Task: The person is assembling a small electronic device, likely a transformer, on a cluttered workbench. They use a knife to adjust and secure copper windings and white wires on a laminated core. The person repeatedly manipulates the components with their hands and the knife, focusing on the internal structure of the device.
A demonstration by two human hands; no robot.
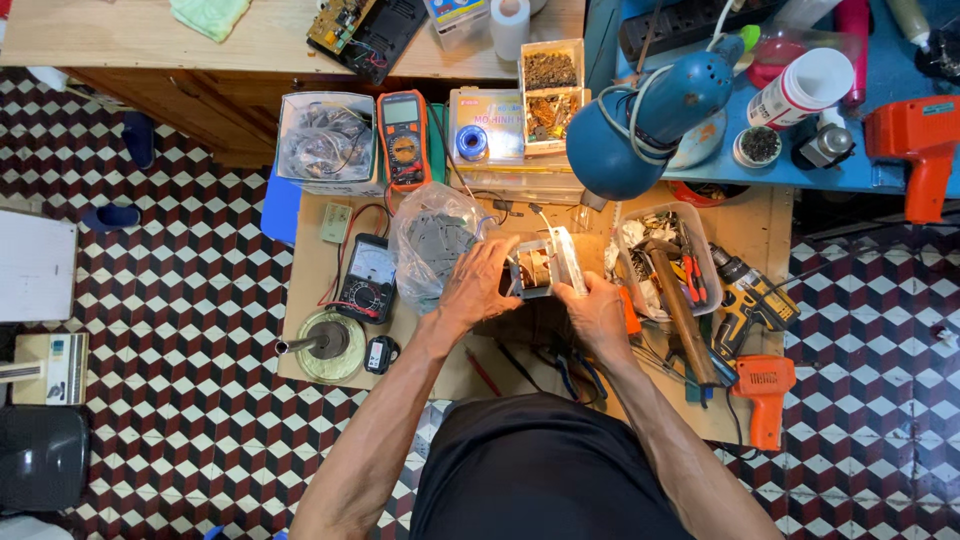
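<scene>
Wooden and low, the desk [320, 300] sits over a chequered tile floor [180, 300] and carries nearly everything in view, with a blue lamp [640, 120] hanging over its far edge. Right of centre stands a clear tray of hand tools [668, 262], with a yellow cordless drill [750, 300] just beside it; left of centre lies a plastic bag of grey flat pieces [435, 250], and further left a black analogue meter [368, 278] and an orange digital meter [404, 138]. Between bag and tray, at the middle of the desk and straight ahead of the person, is the small transformer frame [538, 268], a pale bobbin with brown windings inside. Its long axis looks to run roughly left to right between the two hands. The left hand [480, 285] closes its fingers on the frame's near-left side, and the right hand [598, 312] grips it from the right and below; both are in contact, neither clearly nearer. The underside of the frame and most fingertips are hidden behind the hands, and whether a thin plate is pinched there is hard to make out.
</scene>
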